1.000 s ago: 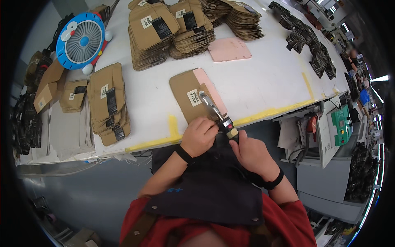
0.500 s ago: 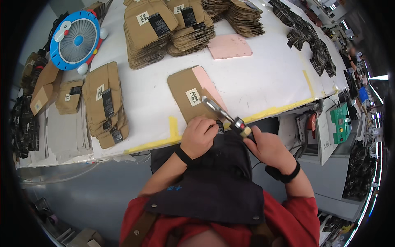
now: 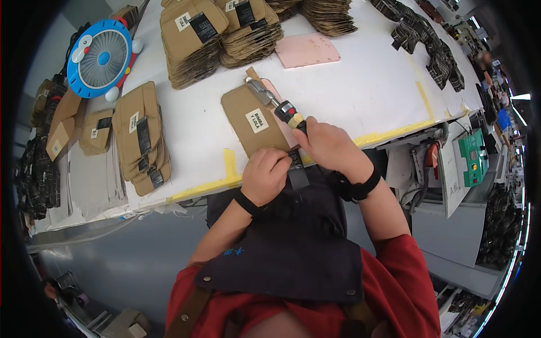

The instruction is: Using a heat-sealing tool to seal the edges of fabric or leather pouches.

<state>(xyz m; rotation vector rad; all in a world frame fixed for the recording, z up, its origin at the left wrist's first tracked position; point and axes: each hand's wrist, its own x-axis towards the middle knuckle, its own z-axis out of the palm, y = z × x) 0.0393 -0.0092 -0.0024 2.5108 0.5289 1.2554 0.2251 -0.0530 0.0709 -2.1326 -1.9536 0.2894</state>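
Observation:
A tan fabric panel with a white printed label lies near the table's front edge, on top of a pink board that shows along its right side. My left hand is closed at the panel's near edge, fingertips pinching beside a black tag. In my right hand is a hand-held heating iron with a black handle and broad metal tip. That tip rests against the panel's far right edge, where a narrow tan strip sticks up.
Stacked tan panels stand at the back, with another pile to the left. A pink board lies behind. Dark straps lie far right. A blue round fan stands at left. A green control box is below right.
My right hand has moved left and away from me, carrying the iron from the panel's middle to its far end. The narrow tan strip now sticks out there. My left hand stays at the near edge.

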